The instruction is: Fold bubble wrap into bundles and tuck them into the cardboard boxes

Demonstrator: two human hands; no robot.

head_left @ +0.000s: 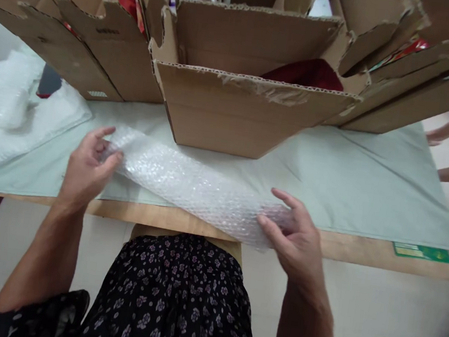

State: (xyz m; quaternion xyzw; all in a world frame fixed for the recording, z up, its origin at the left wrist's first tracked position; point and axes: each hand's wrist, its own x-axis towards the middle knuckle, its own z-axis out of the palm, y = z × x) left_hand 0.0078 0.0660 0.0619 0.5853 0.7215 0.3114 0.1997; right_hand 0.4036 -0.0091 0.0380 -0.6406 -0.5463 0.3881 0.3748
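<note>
A long, flattened strip of bubble wrap (194,184) stretches between my two hands, low over the front of the table. My left hand (93,161) grips its far left end, with thumb and fingers curled around the edge. At the nearer right end, my right hand (293,227) holds the wrap between thumb and fingers. The strip slants, its right end closer to me and reaching past the table edge. Whether anything lies inside the wrap I cannot tell.
A pale green cloth (352,183) covers the table, with a bare wooden front edge (345,250). Cardboard bins (250,117) line the back, one holding dark red fabric (308,74). More bubble wrap (4,105) lies at left beside a dark object (49,82). Another person's hand (436,137) shows at right.
</note>
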